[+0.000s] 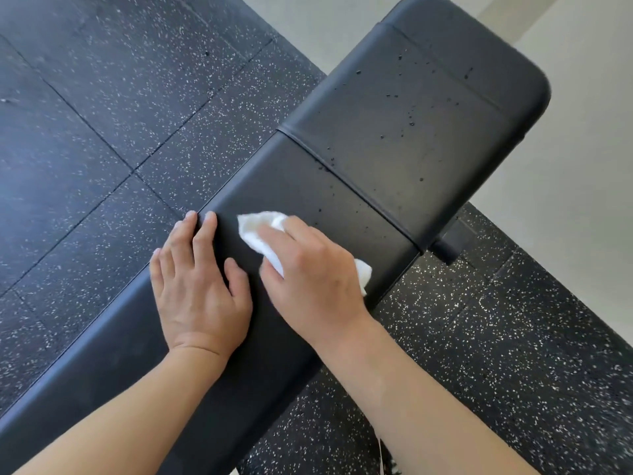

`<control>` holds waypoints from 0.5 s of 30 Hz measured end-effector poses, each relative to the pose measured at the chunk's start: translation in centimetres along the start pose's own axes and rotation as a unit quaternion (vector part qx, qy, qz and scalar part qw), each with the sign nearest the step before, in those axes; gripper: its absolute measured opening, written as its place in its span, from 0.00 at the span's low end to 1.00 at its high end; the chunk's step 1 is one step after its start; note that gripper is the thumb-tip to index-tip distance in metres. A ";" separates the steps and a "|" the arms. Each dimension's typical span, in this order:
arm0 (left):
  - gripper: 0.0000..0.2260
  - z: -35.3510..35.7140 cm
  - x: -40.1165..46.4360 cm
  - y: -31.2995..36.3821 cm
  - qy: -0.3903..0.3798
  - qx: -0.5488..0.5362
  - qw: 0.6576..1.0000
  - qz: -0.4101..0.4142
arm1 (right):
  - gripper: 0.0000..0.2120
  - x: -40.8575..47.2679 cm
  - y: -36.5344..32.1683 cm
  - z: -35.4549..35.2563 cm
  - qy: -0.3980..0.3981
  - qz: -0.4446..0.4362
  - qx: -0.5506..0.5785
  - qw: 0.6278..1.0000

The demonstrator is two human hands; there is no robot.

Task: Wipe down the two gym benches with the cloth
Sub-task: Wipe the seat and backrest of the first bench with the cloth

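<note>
Speckled rubber floor [102, 132] under black bench [394, 132]; droplets [411, 121] dot its pad.

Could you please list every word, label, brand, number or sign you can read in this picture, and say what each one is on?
None: no readable text shows anywhere.
Bench pad: plain black, only droplets, no logo or label.
White cloth: no print or tag visible.
Speckled floor tiles: flecks only, no markings.

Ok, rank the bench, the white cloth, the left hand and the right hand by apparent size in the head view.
1. bench
2. left hand and right hand, alike, unranked
3. white cloth, mostly covered by the right hand
</note>
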State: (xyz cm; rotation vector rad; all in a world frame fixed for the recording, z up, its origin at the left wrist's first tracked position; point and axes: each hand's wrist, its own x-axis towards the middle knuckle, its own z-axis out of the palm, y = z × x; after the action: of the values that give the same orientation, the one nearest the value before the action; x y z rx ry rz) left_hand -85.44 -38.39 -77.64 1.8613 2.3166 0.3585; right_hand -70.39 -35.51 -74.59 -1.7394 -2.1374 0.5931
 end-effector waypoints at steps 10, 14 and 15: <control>0.29 0.0 -0.1 -0.2 0.008 0.007 1.000 0.004 | 0.15 -2.2 4.9 -1.4 0.132 0.020 0.008 0.991; 0.29 0.0 0.0 -0.2 0.002 0.009 1.000 0.006 | 0.09 5.8 0.7 0.6 0.099 0.067 -0.007 0.993; 0.29 0.0 0.0 -0.2 0.002 0.009 1.000 0.007 | 0.09 7.7 -0.3 1.0 0.079 0.063 -0.020 0.995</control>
State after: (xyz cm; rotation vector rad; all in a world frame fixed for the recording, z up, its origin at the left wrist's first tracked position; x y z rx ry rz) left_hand -85.66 -38.45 -77.67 1.8880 2.3174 0.3450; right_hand -72.77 -28.13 -75.40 -1.8880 -1.9561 0.4304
